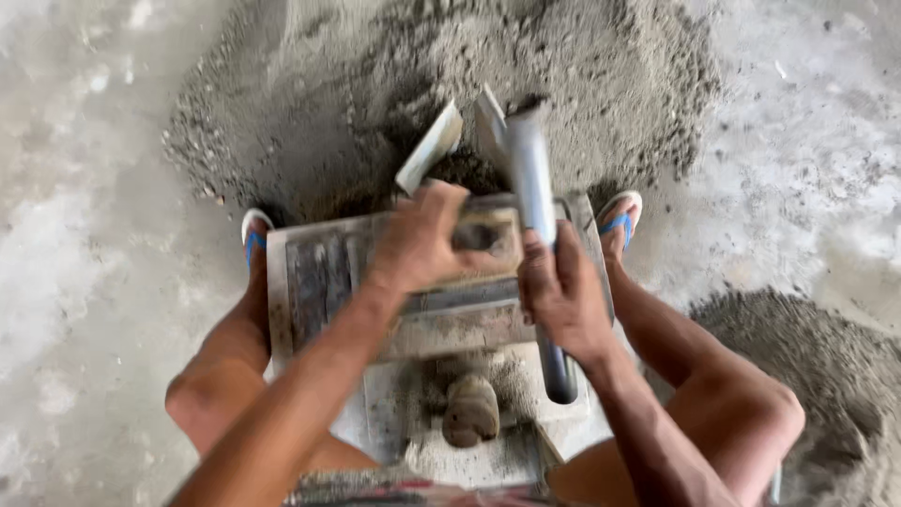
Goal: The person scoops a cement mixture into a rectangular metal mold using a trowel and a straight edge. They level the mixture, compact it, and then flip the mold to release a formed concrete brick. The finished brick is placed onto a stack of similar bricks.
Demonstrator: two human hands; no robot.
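Hands: left hand (424, 237) grips trowel (430, 147), right hand (560, 293) grips grey pipe (533, 178).

The concrete floor (84, 282) under me carries a sand pile (563, 84), a metal mould (422, 329) and my sandalled feet (619, 221).

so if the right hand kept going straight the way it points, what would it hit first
The right hand grips a grey metal pipe and points away from the body. Straight on, it would likely meet the heap of grey sand first, though depth is unclear.
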